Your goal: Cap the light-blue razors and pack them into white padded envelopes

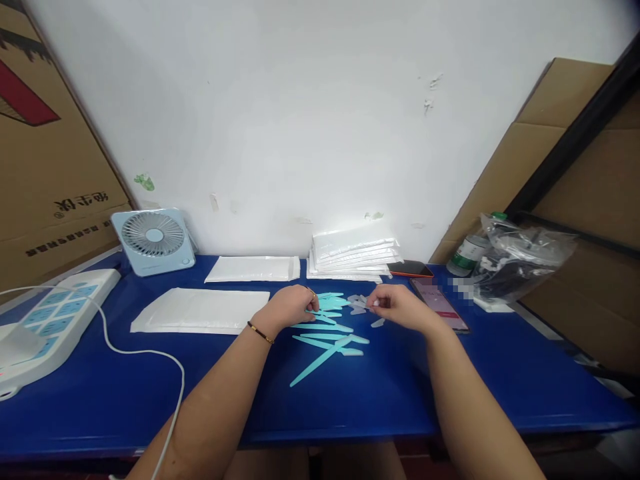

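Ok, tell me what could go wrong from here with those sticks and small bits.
The small clear piece pinched in the right hand could slip and get lost among the loose pieces. The teal sticks lie crossed in a heap by the left hand; a nudge may scatter them. The phone lies close beside the right wrist and could be knocked.

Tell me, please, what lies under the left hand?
Pale teal sticks fan out from beneath the left hand on the blue table; their ends beneath the palm are covered.
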`<state>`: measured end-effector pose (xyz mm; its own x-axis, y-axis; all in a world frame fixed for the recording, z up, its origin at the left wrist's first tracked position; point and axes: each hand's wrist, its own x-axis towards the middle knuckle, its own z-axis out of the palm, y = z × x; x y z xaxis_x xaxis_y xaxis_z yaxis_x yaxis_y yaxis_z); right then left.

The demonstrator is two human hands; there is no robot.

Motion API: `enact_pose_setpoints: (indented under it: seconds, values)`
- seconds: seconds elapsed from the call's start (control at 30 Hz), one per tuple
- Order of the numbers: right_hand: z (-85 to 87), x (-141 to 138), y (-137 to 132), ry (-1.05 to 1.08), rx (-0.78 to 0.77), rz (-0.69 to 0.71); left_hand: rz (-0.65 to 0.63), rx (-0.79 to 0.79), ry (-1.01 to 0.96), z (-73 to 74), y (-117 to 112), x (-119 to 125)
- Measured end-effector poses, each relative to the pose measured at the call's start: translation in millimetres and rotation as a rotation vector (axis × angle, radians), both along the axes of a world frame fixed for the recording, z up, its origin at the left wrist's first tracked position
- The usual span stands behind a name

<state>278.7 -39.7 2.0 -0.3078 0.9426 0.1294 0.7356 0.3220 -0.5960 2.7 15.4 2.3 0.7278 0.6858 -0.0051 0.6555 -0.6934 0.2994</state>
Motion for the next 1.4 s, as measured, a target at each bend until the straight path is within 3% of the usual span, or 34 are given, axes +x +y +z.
enact_pose_setpoints:
  seconds: [0.13, 0.33, 0.43, 0.6, 0.7, 0.93, 1.17, 1.3, 1.4]
  values:
    - [-6.2, 14, 3, -0.166, -0.103, 0.031, 0.008, -0.014, 0.029, -3.5, 4, -2]
    - [-12.2, 4, 4, -0.156, -0.193, 0.025, 0.032, -0.021, 0.025, -7.3, 2, 1]
    - [-12.0, -7, 5, 0.036, -0.173, 0.016, 0.042, -0.022, 0.02, -7.0, 1, 1]
    - [-11.0, -32, 9, 0.665, -0.108, -0.095, 0.1, -0.051, -0.16, -3.3, 1, 2]
    - [-9.6, -39, 9, 0.787, -0.103, -0.129, 0.12, -0.136, -0.254, -1.4, 1, 2]
    - [-9.3, -43, 7, 0.773, -0.121, -0.112, 0.11, -0.205, -0.342, -3.3, 1, 2]
    - [-13.4, -50, 7, 0.755, -0.235, -0.019, 0.073, -0.216, -0.361, -0.2, -5, 9]
    - [-7.7, -33, 6, 0.438, -0.135, -0.067, 0.002, -0.231, -0.214, -0.2, -8, 11]
    - [-7.4, -21, 6, 0.109, 0.013, -0.111, 0.008, -0.13, -0.087, -3.7, -6, 10]
